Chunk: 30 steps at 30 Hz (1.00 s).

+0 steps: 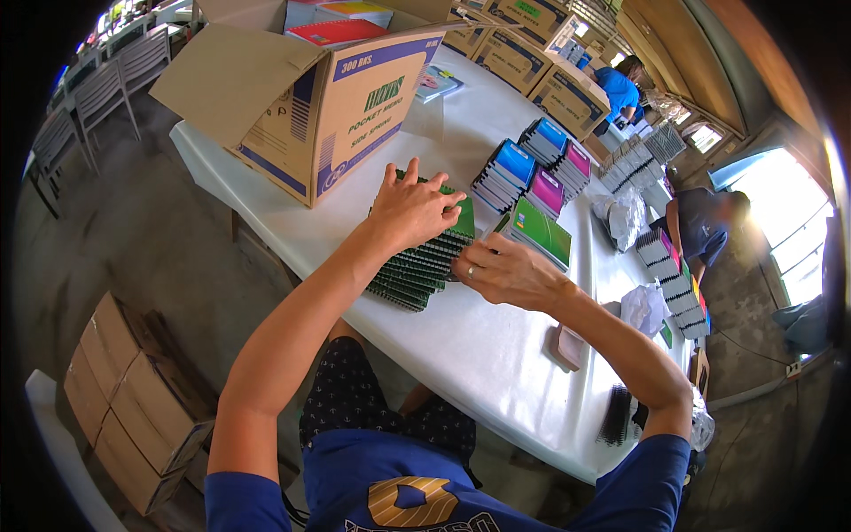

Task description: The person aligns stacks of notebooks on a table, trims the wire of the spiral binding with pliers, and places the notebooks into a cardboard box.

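Note:
A stack of green spiral notebooks leans in a fanned pile on the white-covered table, its black coils facing me. Across the top of that stack, my left hand rests with its fingers spread. My right hand, with a ring on one finger, is closed at the stack's right end; its fingertips are curled and I cannot make out what is between them. Just beyond the right hand stands another pile of green notebooks. Blue notebooks and magenta notebooks are stacked behind it.
An open cardboard box holding a red notebook stands at the table's far left. Further back are more cartons. Crumpled clear plastic and notebook stacks lie at the right. Two people work beyond. Flattened cartons are on the left.

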### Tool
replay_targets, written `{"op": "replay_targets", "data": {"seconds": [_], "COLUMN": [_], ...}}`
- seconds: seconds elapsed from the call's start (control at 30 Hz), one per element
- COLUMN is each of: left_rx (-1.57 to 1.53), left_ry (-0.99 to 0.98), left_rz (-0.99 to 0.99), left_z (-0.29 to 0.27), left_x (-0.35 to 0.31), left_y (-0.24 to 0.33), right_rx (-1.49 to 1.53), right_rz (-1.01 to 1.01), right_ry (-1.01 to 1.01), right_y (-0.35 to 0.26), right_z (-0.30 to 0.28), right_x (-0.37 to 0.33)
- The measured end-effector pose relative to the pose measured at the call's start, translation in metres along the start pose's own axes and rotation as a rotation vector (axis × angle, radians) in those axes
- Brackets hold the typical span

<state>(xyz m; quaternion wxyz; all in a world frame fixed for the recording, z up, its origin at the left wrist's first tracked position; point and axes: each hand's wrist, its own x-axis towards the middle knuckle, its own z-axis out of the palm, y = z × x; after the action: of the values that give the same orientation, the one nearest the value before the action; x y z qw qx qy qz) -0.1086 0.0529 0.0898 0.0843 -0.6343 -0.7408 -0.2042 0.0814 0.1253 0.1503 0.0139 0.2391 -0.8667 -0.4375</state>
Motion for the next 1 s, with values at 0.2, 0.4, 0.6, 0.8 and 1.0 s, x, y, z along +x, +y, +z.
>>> {"op": "replay_targets", "data": {"seconds": [0.2,0.4,0.6,0.8,1.0], "left_rx": [-0.038,-0.019,0.006,-0.001,-0.007], "left_ry": [0.023,0.02,0.016,-0.005,-0.012], "left_rz": [0.016,0.011,-0.001,0.008,0.001], "left_z": [0.003,0.001,-0.001,-0.001,0.001], "left_x": [-0.001,0.0,-0.003,0.0,0.0], "left_y": [-0.003,-0.002,-0.004,0.0,-0.002], "right_rx": [-0.018,0.276,0.043,-0.063,-0.134], "right_rz": [-0.063,0.142,0.111,-0.031,-0.044], "right_ry": [-0.303,-0.689,-0.015,0.062,0.065], "right_y": [-0.006,-0.005,0.024,0.012,0.002], "right_z": [-0.038,-0.052,-0.035,-0.005,0.001], "right_x": [0.042,0.055,0.001,-0.008,-0.01]}}
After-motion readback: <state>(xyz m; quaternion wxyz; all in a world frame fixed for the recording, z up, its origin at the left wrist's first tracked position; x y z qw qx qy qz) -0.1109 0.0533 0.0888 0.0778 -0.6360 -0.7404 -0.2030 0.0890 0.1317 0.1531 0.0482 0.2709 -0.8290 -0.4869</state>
